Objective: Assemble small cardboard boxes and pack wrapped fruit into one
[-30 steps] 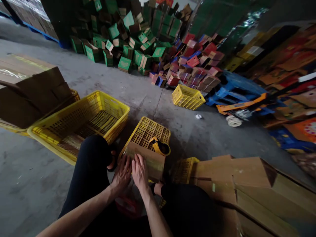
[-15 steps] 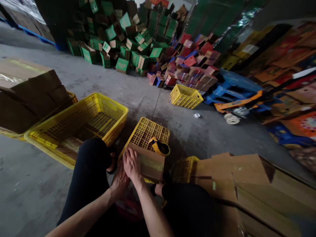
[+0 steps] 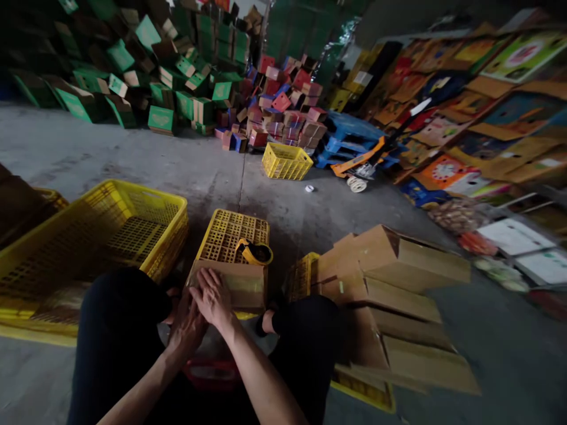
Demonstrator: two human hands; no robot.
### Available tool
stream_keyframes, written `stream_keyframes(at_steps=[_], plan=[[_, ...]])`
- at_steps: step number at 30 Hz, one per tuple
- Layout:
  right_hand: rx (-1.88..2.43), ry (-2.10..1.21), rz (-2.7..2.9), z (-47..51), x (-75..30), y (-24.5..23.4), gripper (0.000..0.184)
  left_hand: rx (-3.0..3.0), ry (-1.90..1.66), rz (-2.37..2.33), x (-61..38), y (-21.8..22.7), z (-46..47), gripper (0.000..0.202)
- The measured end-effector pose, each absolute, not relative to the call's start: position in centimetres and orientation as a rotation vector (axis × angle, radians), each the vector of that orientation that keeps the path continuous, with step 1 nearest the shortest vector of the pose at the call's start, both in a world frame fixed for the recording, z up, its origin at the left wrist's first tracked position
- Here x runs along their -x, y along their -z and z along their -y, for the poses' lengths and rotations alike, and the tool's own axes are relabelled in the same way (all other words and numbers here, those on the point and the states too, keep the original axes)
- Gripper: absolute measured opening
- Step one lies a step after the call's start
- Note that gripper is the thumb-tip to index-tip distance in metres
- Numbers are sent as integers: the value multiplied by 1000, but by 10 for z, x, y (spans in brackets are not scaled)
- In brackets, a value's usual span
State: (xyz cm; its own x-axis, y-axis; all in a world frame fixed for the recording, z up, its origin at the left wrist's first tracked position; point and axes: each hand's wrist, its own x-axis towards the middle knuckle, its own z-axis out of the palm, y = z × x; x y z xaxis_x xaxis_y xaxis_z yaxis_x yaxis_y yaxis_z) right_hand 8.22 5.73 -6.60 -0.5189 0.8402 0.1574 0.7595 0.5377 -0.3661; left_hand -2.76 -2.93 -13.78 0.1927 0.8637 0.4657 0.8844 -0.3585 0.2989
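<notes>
the cardboard box (image 3: pixel 245 286) lies on the near part of an upturned yellow crate (image 3: pixel 225 231), with the right hand (image 3: pixel 213 299) spread open on the box's left end, the left hand (image 3: pixel 188 327) just beside that end, partly hidden so its grip cannot be told, and a yellow-and-black tool (image 3: pixel 257 254) just beyond the box.

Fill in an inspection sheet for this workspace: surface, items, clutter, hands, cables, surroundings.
Surface: yellow lattice crate on grey floor.
Items: cardboard box on the crate's near part; yellow and black tool beyond, towards the right.
Clutter: small white object on floor; stacked cardboard, right.
Hands: right hand flat on the box; left hand at its left end, partly covered, contact unclear.
Cables: nothing seen.
Surroundings: yellow basket, left; green boxes, blue pallets and orange pallet jack beyond.
</notes>
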Motion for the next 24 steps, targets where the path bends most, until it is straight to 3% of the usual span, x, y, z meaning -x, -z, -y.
stream_keyframes(at_steps=[6, 13, 20, 24], plan=[[1505, -256, 2378, -49, -149, 74, 57, 2337, 763, 1772, 31, 138, 30, 82], [1736, -154, 2172, -41, -223, 96, 64, 2336, 747, 1790, 30, 137, 28, 76], [1609, -539, 2071, -48, -250, 103, 88, 2309, 747, 1873, 17, 125, 19, 70], [1567, -824, 2100, -51, -265, 92, 102, 2480, 710, 1750, -15, 113, 9, 82]])
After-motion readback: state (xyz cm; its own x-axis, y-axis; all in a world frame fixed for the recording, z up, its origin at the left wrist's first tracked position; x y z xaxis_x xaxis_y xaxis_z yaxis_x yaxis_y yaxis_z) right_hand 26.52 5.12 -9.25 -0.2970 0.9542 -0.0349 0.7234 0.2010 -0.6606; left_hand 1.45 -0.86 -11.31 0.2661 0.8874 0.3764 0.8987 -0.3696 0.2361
